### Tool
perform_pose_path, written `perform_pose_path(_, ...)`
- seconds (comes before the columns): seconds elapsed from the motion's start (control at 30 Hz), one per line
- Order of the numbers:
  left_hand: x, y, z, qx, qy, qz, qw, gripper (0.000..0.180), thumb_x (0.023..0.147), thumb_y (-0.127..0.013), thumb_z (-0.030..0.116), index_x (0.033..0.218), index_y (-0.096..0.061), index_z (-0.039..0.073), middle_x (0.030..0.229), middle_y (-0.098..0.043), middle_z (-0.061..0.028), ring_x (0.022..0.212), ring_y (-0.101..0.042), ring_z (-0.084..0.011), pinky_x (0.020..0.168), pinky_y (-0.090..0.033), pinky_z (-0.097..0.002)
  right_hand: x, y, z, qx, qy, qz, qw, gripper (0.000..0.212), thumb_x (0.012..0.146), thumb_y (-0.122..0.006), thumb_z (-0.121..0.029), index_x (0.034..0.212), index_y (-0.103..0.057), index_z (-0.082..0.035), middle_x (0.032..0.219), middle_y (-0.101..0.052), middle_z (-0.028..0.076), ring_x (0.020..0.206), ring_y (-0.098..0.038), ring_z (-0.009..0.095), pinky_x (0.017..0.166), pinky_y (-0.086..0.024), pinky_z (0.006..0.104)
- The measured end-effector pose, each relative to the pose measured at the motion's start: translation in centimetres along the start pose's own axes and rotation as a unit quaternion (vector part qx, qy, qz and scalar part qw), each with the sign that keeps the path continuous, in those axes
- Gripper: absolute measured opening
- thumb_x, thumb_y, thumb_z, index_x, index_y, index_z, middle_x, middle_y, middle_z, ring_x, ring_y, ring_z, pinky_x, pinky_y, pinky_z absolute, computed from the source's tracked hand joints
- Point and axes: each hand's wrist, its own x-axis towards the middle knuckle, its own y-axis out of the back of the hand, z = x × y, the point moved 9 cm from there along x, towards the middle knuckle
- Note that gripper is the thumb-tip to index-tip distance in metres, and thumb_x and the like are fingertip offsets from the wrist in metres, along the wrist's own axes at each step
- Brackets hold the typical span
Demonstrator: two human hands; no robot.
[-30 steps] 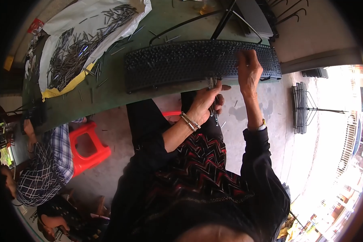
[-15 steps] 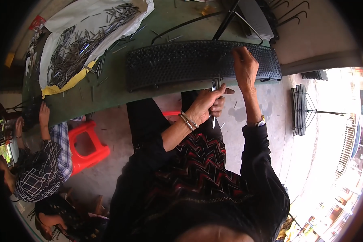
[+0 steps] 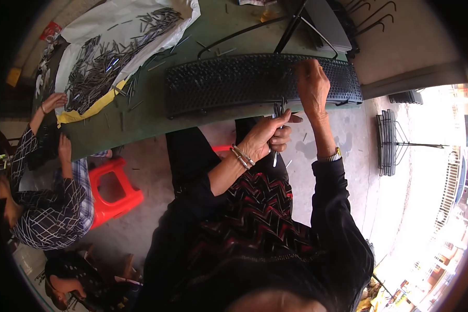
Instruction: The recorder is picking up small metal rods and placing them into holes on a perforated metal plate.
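Observation:
My left hand is closed round a small bundle of thin dark metal rods, held upright just in front of the table edge. Some rod ends stick out above the fist and below it. Over the right half of a long, curved black perforated panel, my right hand is closed in a pinch at the holes. Its fingertips are slightly blurred, and whatever they hold is hidden. The panel lies along the near edge of the green table, with a black bent-rod frame rising behind it.
A white sheet heaped with many loose metal rods covers the table's left. A co-worker's hand is at its edge. A red stool stands left on the floor. Stacked panels lie behind; a finished-looking rack stands right.
My right hand has shifted slightly left over the panel, still pinched. My left hand keeps its bundle. At the left, a co-worker's hand has come up to the white sheet's edge.

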Motion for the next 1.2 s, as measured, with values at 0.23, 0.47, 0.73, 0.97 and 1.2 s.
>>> perform_pose_path(0.23, -0.2, 0.0, 0.0, -0.005, 0.001, 0.007, 1.0, 0.047, 0.098, -0.048, 0.043, 0.117, -0.055, 0.0, 0.057, -0.023, 0.0095, 0.044, -0.022, -0.0023, 0.043, -0.018, -0.0206, 0.4, 1.8, 0.5, -0.054, -0.056, 0.007, 0.997, 0.01, 0.09, -0.056, -0.016, 0.092, -0.06, -0.008, 0.079, -0.065, 0.014, 0.073, -0.064, 0.033, 0.065, -0.048, 0.0407)
perform_pose_path(0.47, 0.1, -0.3, -0.2, 0.0, 0.008, -0.012, 1.0, 0.047, 0.098, -0.048, 0.043, 0.117, -0.055, 0.0, 0.056, -0.023, 0.0097, 0.044, -0.021, -0.002, 0.042, -0.018, -0.0206, -0.6, -0.2, 2.0, -0.043, -0.046, -0.024, 0.998, 0.007, 0.09, -0.058, -0.017, 0.091, -0.061, -0.01, 0.083, -0.063, 0.011, 0.076, -0.062, 0.033, 0.064, -0.047, 0.0417)
perform_pose_path(0.73, 0.5, 0.0, 0.0, 0.021, 0.015, 0.007, 1.0, 0.049, 0.098, -0.049, 0.043, 0.116, -0.055, -0.001, 0.056, -0.024, 0.0099, 0.043, -0.022, -0.0018, 0.04, -0.018, -0.0204, -1.1, -1.7, 1.5, -0.107, -0.02, -0.146, 0.983, 0.01, 0.087, -0.063, -0.021, 0.091, -0.063, -0.012, 0.092, -0.061, 0.008, 0.08, -0.061, 0.033, 0.065, -0.048, 0.0408)
perform_pose_path(0.97, 0.3, 0.3, 0.1, 0.034, 0.017, 0.008, 0.999, 0.048, 0.097, -0.05, 0.043, 0.115, -0.057, -0.001, 0.056, -0.025, 0.0094, 0.042, -0.023, -0.002, 0.04, -0.018, -0.0206, -4.1, -1.2, 2.0, 0.172, -0.236, -0.316, 0.902, 0.025, 0.088, -0.061, -0.022, 0.099, -0.067, 0.0, 0.077, -0.062, 0.005, 0.071, -0.051, 0.009, 0.061, -0.042, 0.0278)
perform_pose_path(1.2, 1.0, 0.0, 0.3, 0.056, 0.008, 0.013, 0.998, 0.043, 0.096, -0.053, 0.042, 0.107, -0.06, 0.001, 0.057, -0.028, 0.0086, 0.044, -0.024, -0.0029, 0.041, -0.019, -0.0216, -4.8, -1.1, 1.0, 0.287, -0.231, -0.364, 0.855, 0.017, 0.086, -0.06, -0.016, 0.089, -0.067, 0.0, 0.074, -0.059, 0.002, 0.066, -0.049, 0.009, 0.059, -0.039, 0.0248)
